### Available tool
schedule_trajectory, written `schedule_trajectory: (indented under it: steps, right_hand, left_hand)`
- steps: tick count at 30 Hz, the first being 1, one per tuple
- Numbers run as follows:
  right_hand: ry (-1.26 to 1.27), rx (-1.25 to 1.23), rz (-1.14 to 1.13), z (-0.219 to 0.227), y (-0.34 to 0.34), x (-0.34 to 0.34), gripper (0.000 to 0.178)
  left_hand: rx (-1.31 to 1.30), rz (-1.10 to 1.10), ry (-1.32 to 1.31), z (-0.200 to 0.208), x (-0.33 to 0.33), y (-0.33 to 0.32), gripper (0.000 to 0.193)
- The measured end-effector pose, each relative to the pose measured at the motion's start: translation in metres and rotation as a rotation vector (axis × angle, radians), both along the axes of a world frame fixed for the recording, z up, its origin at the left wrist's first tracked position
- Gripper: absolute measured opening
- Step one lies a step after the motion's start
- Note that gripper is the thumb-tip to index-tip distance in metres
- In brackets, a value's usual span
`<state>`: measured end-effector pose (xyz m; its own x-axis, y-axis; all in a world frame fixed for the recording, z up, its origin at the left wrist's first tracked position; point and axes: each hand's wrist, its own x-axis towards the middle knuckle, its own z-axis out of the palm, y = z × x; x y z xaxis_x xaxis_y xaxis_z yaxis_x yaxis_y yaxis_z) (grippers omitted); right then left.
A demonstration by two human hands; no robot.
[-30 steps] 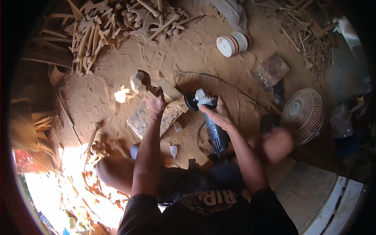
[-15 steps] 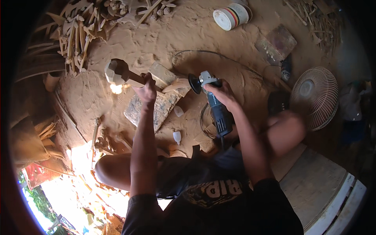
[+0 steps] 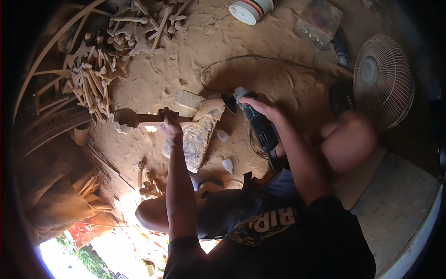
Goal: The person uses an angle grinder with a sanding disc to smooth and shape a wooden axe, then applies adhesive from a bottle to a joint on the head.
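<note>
Head view: left grip (image 3: pixel 170 123) clasps the wooden piece (image 3: pixel 146 119) mid-shaft, probably stiff, heavier leftward; right grip (image 3: pixel 261 105) holds the grinder (image 3: pixel 263 131).

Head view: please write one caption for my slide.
Left hand grips a faceted wooden piece; right hand holds a grinder.

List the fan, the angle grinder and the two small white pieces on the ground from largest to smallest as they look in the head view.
1. Fan
2. Angle grinder
3. Upper white piece and lower white piece: too alike to rank
</note>
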<state>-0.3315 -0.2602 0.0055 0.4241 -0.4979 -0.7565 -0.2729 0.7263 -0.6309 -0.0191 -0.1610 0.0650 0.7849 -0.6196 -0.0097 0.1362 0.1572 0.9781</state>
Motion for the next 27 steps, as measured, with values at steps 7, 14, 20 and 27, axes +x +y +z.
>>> schedule_trajectory:
  steps: [7,14,20,27]
  right_hand:
    - [-0.108,0.257,-0.012,-0.042,0.005,-0.018,0.047]
    - [-0.029,0.074,-0.164,-0.01,0.008,-0.016,0.045]
    - [-0.155,0.0,-0.133,0.055,-0.001,-0.025,0.054]
    - [0.019,-0.89,0.014,0.174,0.001,-0.001,0.081]
  left_hand:
    - [0.037,0.015,-0.05,-0.004,-0.008,-0.013,0.033]
    - [0.175,-0.071,-0.183,0.015,0.007,-0.006,0.036]
    - [0.334,0.003,0.184,0.027,0.024,0.003,0.048]
    - [0.29,0.173,0.46,-0.013,0.047,0.064,0.041]
